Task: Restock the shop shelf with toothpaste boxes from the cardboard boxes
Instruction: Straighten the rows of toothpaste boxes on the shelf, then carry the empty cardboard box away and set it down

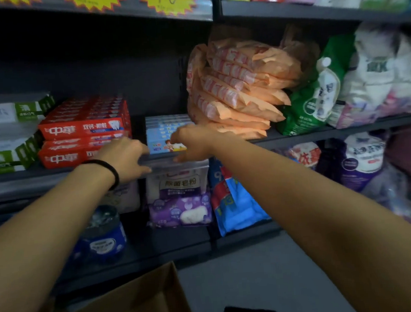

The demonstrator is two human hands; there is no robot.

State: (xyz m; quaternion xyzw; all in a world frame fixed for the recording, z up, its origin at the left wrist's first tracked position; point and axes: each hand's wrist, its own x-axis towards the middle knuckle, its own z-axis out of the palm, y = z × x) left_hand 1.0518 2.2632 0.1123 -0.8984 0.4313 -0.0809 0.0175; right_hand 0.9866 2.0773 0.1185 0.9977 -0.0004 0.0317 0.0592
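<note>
A stack of light blue toothpaste boxes (160,131) lies on the middle shelf (41,177), between red toothpaste boxes (82,128) and orange packets. My left hand (126,157), a black band on its wrist, touches the left end of the front blue box with its thumb below the shelf edge. My right hand (191,142) covers the right end of the same box, fingers curled on its front. Both hands seem to clasp that box between them. An open cardboard box (128,307) sits low in front of me; its inside is not visible.
White-and-green toothpaste boxes (4,112) are stacked at the far left. Orange packets (238,91) pile up right of the blue boxes, then a green pouch (318,97) and white bags. Detergent bags and a blue tub (102,237) fill the lower shelf. Yellow price tags hang above.
</note>
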